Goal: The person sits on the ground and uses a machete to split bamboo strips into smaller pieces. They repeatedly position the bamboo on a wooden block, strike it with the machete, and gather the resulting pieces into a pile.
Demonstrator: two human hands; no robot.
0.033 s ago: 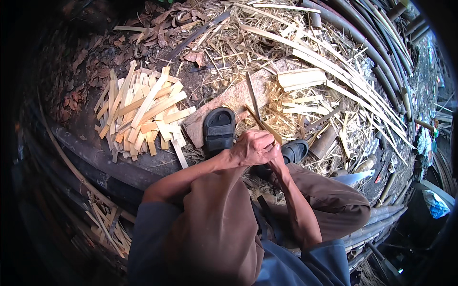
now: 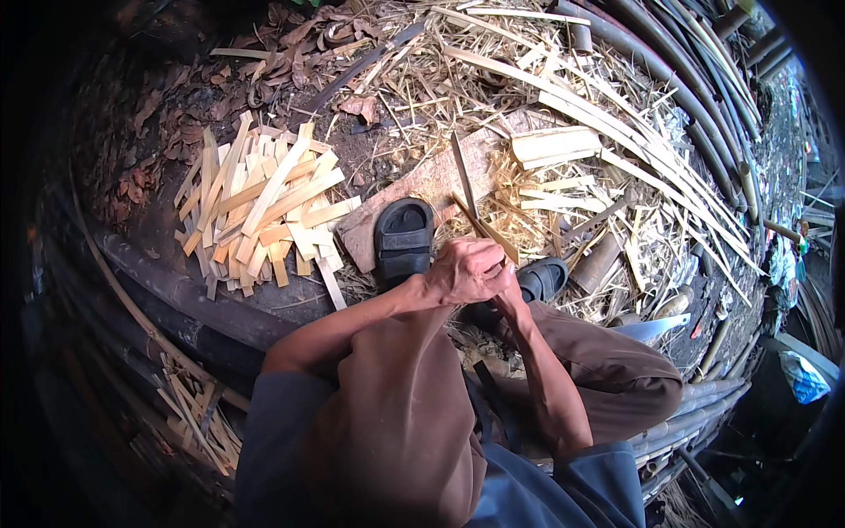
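My left hand (image 2: pixel 459 271) is closed in front of my knees, its fingers against a split bamboo strip (image 2: pixel 498 242). Pressed close beside it, my right hand (image 2: pixel 502 286) is a fist. A long, narrow knife (image 2: pixel 462 167) points away from me, its blade passing the strip; the handle is hidden in my hands, in line with the right one. Beneath the blade lies a flat wooden board (image 2: pixel 422 185) with shavings on it. My feet, in black sandals (image 2: pixel 405 231), stand on either side of my hands.
A heap of short bamboo slats (image 2: pixel 264 207) lies at the left. Long split strips (image 2: pixel 607 114) and a split bamboo block (image 2: pixel 554 146) lie at the far right, by dark poles (image 2: pixel 651 62). A saw blade (image 2: pixel 653 327) rests near my right knee. Shavings and dry leaves (image 2: pixel 176 132) cover the ground.
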